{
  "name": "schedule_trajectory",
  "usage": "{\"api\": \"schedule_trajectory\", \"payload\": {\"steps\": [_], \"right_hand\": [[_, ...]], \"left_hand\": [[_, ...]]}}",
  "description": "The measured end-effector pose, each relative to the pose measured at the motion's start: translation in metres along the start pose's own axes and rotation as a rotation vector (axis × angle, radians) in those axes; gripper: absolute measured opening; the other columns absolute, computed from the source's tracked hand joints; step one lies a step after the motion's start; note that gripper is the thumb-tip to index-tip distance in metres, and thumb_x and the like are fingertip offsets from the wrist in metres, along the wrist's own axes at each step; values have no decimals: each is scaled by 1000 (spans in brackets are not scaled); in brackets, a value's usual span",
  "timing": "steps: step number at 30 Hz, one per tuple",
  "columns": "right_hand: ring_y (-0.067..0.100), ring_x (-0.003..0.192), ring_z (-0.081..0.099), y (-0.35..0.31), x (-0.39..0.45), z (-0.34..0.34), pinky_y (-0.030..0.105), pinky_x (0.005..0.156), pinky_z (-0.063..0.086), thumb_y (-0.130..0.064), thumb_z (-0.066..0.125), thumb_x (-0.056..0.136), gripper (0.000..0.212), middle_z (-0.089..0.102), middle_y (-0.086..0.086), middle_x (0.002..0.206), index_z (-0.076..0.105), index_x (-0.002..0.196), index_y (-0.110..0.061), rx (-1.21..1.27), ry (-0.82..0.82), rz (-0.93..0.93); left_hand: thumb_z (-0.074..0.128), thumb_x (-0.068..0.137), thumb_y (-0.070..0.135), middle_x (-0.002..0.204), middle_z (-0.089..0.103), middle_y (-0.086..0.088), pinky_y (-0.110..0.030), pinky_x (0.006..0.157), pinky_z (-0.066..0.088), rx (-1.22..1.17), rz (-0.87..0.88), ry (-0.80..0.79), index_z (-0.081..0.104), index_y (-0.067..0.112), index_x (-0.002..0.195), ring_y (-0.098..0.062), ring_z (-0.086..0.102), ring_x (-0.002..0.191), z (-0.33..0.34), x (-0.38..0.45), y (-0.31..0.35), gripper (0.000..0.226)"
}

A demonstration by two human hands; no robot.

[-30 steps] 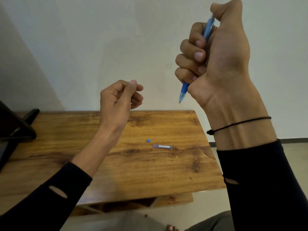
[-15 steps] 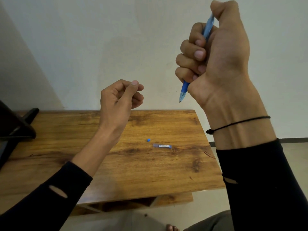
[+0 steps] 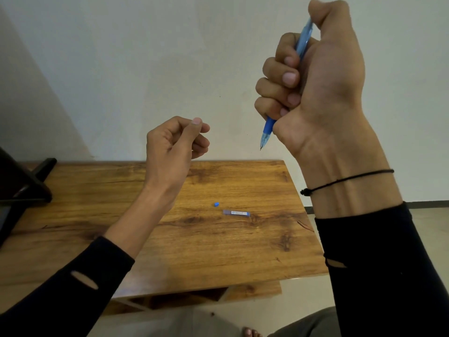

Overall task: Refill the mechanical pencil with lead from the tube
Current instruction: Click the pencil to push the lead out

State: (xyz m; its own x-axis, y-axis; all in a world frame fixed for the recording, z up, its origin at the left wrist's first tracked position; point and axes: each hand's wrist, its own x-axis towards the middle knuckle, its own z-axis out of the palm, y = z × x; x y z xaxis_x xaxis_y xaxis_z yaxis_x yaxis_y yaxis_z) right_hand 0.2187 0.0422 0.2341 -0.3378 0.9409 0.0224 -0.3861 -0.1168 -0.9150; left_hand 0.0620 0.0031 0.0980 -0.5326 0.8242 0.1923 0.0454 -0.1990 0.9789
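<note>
My right hand (image 3: 323, 79) is raised high on the right, fisted around the blue mechanical pencil (image 3: 266, 132). The pencil is near upright with its tip pointing down, and my thumb presses on its top end. My left hand (image 3: 173, 144) hovers over the table to the left of the pencil tip, fingers curled and thumb pinched against the forefinger; nothing shows between them. The small clear lead tube (image 3: 235, 212) lies flat on the wooden table (image 3: 218, 251). A tiny blue cap (image 3: 216, 204) lies just left of it.
A black stand or device (image 3: 24, 186) sits at the table's left edge. The table's right edge and front edge are close to the tube. A white wall rises behind. A bare foot (image 3: 251, 332) shows on the floor below.
</note>
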Motion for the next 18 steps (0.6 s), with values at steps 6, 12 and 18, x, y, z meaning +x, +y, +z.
{"api": "schedule_trajectory", "payload": {"steps": [6,12,18], "right_hand": [[11,44,14,2,2,-2,25,43,17,-45,35,111,57,24,-4,52,32,60,-19,8,16,0],[11,45,14,2,3,-3,26,44,16,-47,34,111,57,26,-4,52,35,63,-18,17,5,-3],[10,44,18,5,6,-5,25,44,17,-49,33,112,59,30,-3,52,40,64,-16,19,-12,2]], "left_hand": [[62,108,20,74,72,1,-33,82,65,-7,-9,1,77,8,98,-13,68,72,0,1,-1,21],[63,108,19,74,73,1,-32,81,65,-9,-1,-7,77,10,95,-13,68,71,0,1,-2,21],[66,106,17,76,73,-2,-29,79,65,-15,4,-16,77,8,96,-11,69,70,-1,2,-4,17]]}}
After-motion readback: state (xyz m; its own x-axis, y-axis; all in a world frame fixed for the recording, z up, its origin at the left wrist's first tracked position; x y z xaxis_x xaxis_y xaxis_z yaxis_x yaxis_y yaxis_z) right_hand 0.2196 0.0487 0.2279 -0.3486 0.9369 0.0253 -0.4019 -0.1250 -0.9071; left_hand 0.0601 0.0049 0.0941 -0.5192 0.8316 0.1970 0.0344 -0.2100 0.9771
